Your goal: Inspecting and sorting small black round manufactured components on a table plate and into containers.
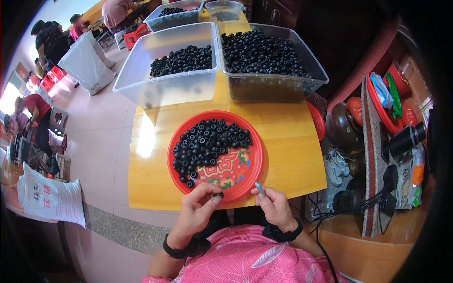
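Note:
At the near rim of a round red tray (258, 177), my left hand (197, 207) pinches one small black ring-like piece (218, 195) between thumb and fingertips. My right hand (274, 205), just right of it, is closed round a slim tool with a pale grey-blue tip (259, 187); the rest of the tool is hidden in my fingers. Tip and piece are apart. Many black round pieces with hollow centres (203, 141) lie heaped over the tray's far and left side. Its patterned bottom shows at the near right.
The tray stands on a yellow wooden table (292, 160). Behind it are two clear plastic bins (165, 87) (269, 87) of black pieces, with more containers farther back. White sacks (52, 195) stand on the floor at left, where people sit working. Cables (349, 207) and a cluttered shelf are at right.

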The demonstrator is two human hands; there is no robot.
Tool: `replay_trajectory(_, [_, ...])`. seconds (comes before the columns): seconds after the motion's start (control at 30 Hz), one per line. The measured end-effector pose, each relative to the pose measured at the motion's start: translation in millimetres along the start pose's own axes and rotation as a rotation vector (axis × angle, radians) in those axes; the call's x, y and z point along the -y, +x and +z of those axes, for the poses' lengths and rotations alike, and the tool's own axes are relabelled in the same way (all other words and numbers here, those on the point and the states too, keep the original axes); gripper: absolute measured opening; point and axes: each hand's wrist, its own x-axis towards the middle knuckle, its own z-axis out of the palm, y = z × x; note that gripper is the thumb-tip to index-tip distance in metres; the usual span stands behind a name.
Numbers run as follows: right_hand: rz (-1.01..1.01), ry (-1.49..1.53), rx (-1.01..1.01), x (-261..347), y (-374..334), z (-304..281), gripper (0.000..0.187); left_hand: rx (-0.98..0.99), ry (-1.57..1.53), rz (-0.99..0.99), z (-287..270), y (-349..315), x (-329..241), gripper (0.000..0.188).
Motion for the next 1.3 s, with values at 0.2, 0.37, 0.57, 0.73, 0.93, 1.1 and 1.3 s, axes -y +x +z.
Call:
replay_trajectory(0.2, [-0.144, -0.135, 0.011, 10, -6, 8, 0.023, 0.01, -0.473, -0.08, 0, -11, 6, 0.019])
replay_trajectory(0.37, [-0.286, -0.314, 0.085, 30, -8, 18, 0.018, 0.069, -0.739, -0.148, -1, -13, 6, 0.018])
replay_trajectory(0.57, [-0.526, -0.423, 0.119, 35, -4, 24, 0.021, 0.124, -0.802, -0.13, -1, -16, 9, 0.017])
replay_trajectory(0.73, [-0.596, -0.472, 0.126, 37, -3, 26, 0.023, 0.105, -0.853, -0.158, 0, -19, 7, 0.02])
replay_trajectory(0.93, [-0.609, -0.492, 0.106, 35, -1, 26, 0.024, 0.131, -0.859, -0.192, 0, -20, 9, 0.02])
replay_trajectory(1.1, [-0.624, -0.511, 0.097, 36, 0, 26, 0.025, 0.13, -0.852, -0.203, 1, -19, 9, 0.02])
replay_trajectory(1.3, [-0.64, -0.546, 0.097, 36, -1, 24, 0.028, 0.122, -0.868, -0.16, 4, -17, 10, 0.016])
